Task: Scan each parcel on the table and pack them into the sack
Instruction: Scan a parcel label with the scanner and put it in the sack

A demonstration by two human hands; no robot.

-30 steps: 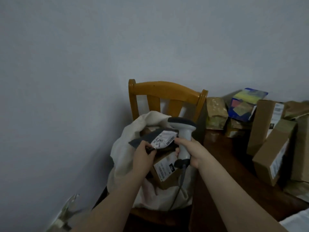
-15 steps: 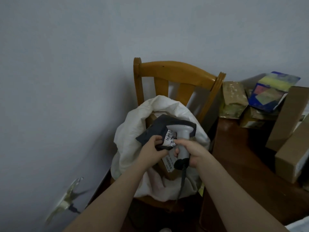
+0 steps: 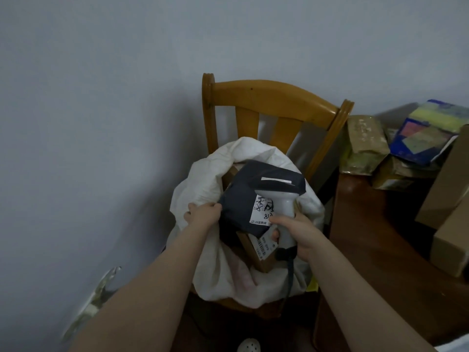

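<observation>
Grey wall (image 3: 101,123). Packing: dark plastic mailer (image 3: 243,199) gripped by left hand (image 3: 203,214) over white cloth sack (image 3: 203,179); grey scanner (image 3: 285,207) gripped by right hand (image 3: 299,232), 4 o'clock. Next: release.

Left hand (image 3: 203,214) holds dark parcel (image 3: 243,199) over sack (image 3: 203,174).

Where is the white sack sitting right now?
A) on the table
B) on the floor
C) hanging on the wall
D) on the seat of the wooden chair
D: the white sack rests on the seat of the wooden chair, beside the table, not on it; the left hand grips a dark parcel over its mouth and the right hand holds the scanner.
</observation>
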